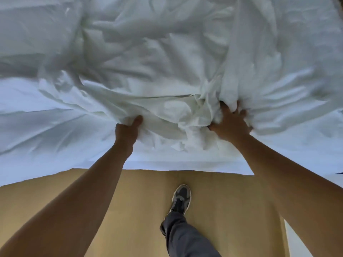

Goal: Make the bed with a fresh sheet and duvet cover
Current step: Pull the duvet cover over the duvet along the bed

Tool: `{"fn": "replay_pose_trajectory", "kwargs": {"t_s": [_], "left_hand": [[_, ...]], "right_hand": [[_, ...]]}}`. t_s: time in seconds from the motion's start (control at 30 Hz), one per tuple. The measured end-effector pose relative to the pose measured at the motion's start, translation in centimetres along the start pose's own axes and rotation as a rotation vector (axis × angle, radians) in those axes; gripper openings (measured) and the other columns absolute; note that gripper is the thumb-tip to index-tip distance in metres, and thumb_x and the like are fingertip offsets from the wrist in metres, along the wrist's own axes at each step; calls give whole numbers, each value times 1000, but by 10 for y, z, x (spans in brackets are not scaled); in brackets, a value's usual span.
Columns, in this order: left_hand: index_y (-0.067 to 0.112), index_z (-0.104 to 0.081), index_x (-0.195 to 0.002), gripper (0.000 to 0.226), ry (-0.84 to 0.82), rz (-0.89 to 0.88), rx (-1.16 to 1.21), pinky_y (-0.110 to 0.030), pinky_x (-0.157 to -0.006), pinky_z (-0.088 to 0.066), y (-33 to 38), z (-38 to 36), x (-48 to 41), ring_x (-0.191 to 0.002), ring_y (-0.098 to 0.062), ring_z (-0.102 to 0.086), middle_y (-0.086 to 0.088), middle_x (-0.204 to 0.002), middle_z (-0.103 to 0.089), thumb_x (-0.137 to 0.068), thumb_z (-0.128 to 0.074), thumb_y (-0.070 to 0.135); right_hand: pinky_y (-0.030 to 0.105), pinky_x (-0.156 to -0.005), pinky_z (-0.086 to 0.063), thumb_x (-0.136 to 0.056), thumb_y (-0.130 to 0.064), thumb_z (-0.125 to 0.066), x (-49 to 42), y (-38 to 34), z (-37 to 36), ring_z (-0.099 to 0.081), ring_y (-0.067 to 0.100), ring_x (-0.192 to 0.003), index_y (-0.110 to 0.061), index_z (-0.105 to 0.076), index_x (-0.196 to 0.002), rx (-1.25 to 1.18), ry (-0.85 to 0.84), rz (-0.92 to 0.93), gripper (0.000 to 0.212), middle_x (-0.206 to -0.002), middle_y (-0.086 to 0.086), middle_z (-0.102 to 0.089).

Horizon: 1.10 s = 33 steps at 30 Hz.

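A crumpled white duvet cover [141, 58] lies bunched across the bed, over a smoother white sheet [42, 115] that drapes past the near edge. My left hand [128, 131] is closed on a fold of the crumpled cover near the bed's front edge, thumb on top. My right hand [230, 124] digs into a thick bunch of the same fabric to the right, its fingers partly buried in the folds. Both arms reach forward from the bottom corners of the view.
A tan floor [222, 197] lies below the hanging sheet edge [167, 166]. My own leg in grey trousers and a grey sneaker [181, 198] steps toward the bed. A dark strip [340, 4] shows at the top right corner.
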<state>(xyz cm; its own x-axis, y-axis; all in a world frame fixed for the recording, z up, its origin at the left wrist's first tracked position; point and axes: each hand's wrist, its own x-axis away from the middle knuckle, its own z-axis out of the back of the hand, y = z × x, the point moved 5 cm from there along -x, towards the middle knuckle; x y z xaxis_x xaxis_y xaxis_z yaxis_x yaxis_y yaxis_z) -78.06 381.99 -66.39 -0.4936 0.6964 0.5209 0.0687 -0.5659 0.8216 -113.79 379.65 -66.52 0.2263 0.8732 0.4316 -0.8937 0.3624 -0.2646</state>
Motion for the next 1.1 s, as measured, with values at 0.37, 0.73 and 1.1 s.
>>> {"fn": "replay_pose_trajectory", "kwargs": {"t_s": [0.37, 0.73, 1.1], "left_hand": [[9, -60, -104, 22, -874, 311, 325, -48, -105, -49, 36, 109, -62, -97, -25, -63, -8, -99, -62, -95, -45, -5], [10, -62, -96, 8, -1217, -143, -883, -9, -79, -43, 71, 20, -38, -99, -20, -56, -2, -95, -61, -100, -56, 8], [26, -35, -147, 93, -979, -971, -1467, -44, -115, -33, 49, 99, -114, -140, -25, -37, 2, -149, -41, -73, -61, 76]], "right_hand": [[62, -118, -20, -82, -43, -74, 2, -44, 0, -12, 34, -152, -34, -20, -156, 25, 14, -416, 92, -164, 13, -17], [37, -104, -39, -81, -34, -76, 164, -303, -168, -48, 31, -121, -8, -53, -132, -617, 467, -565, 62, -135, 9, -52], [31, -72, -42, -86, -29, -67, 112, -272, -167, -59, 22, -84, -31, -45, -78, -856, 570, -970, 24, -74, -14, -51]]}}
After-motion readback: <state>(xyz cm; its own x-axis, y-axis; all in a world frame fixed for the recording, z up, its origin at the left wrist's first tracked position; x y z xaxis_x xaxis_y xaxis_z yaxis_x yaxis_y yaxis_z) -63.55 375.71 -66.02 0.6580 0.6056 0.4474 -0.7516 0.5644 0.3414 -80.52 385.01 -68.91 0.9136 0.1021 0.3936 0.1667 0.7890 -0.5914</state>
